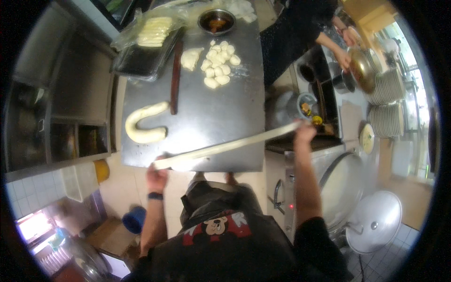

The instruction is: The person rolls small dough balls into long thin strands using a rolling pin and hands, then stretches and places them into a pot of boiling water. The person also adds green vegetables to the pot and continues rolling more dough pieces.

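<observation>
A long pale strip of dough (229,145) is stretched between my hands above the near edge of the metal worktable (225,112). My left hand (157,176) grips its left end; my right hand (304,133), beyond the table's right edge, grips the other end, which is higher in view. A thick U-shaped roll of dough (135,123) lies at the table's left. Behind it are a dark red wooden stick (175,79), a flattened lump of dough (191,59) and a heap of small dough pieces (218,65).
At the far end stand a metal bowl (216,22) with brown contents and black trays (148,60) under bagged pale strips (155,31). A co-worker's hands (340,56) hold a pan by stacked plates (385,120). A large round cooker (341,190) stands at right, near a metal lid (374,222).
</observation>
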Motion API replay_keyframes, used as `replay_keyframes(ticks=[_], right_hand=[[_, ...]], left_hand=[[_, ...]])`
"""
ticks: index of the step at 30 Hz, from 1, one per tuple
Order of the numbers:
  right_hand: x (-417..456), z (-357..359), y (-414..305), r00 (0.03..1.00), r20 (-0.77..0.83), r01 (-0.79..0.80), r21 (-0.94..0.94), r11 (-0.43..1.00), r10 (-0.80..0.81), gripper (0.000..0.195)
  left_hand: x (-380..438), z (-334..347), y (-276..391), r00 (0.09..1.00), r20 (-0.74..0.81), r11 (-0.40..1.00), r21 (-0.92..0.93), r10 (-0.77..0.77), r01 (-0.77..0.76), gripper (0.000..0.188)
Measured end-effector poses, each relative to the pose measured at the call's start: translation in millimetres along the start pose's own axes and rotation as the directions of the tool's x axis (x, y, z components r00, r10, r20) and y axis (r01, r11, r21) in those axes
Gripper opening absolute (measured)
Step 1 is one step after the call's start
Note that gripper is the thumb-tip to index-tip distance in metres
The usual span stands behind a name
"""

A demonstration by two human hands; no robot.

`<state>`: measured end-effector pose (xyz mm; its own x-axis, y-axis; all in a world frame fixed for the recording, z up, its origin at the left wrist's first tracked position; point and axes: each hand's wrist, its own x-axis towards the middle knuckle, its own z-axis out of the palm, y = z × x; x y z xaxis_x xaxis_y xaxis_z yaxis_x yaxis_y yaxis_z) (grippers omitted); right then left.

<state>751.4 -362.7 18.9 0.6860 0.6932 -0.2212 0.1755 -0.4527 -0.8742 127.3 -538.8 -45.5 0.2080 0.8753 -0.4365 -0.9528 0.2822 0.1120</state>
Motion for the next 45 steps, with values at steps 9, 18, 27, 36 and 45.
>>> replay_keyframes(ticks=[9,18,27,36,45], right_hand=[[-175,179,33,0.609,0.278,0.73,-0.564,0.387,-0.743,0.035],[-62,-43,-100,0.924,0.25,0.281,0.069,0.957,-0.289,0.018],[42,-281,-72,0.971,-0.088,0.237,0.255,0.938,-0.221,0.03],[58,-309,-166,0.973,0.113,0.061,0.715,0.697,-0.201,0.026],[64,-288,-132,0.969,0.168,0.02,0.681,0.732,-0.182,0.025]], left_hand=[[-107,-39,260,0.896,-0.332,0.856,0.508,0.294,-0.093,0.035],[-71,105,217,0.872,0.071,0.667,0.615,0.484,-0.42,0.046],[-50,137,442,0.792,0.079,0.7,0.42,0.606,-0.578,0.038],[-45,70,484,0.791,-0.124,0.722,0.511,0.599,-0.467,0.032],[-157,74,486,0.57,-0.06,0.573,0.043,0.819,-0.818,0.045]])
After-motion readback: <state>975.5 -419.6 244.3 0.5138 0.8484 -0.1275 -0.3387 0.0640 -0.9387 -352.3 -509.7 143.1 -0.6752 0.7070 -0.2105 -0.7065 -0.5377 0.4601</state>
